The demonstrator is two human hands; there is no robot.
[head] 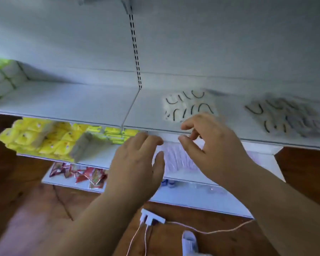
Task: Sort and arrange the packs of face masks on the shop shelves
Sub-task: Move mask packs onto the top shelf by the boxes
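Here the two packs of face masks lie flat on the upper shelf (81, 100), right of its centre seam. The near pack of masks (187, 106) is a pale rectangle with dark ear loops showing; its long axis I cannot fix through the motion blur. The second pack of masks (286, 115) lies well apart, further right, darker, its near end close to the shelf's front edge. Left of the seam the shelf surface is bare back to the white bundles (4, 78) at the far left end.

My right hand (211, 145) hovers just in front of the near pack at the shelf lip, fingers loosely curved and spread, grasping nothing. My left hand (137, 163) is beside it, lower, fingers relaxed and bent, also holding nothing; the two hands are near but apart.

Below: yellow packets (41, 139) crowd the left of the middle shelf, with a clear plastic pack (175, 157) between my hands. Red sachets (81, 174) sit on the lowest shelf. On the wooden floor (26, 209), a white power strip (151, 218) with trailing cable.
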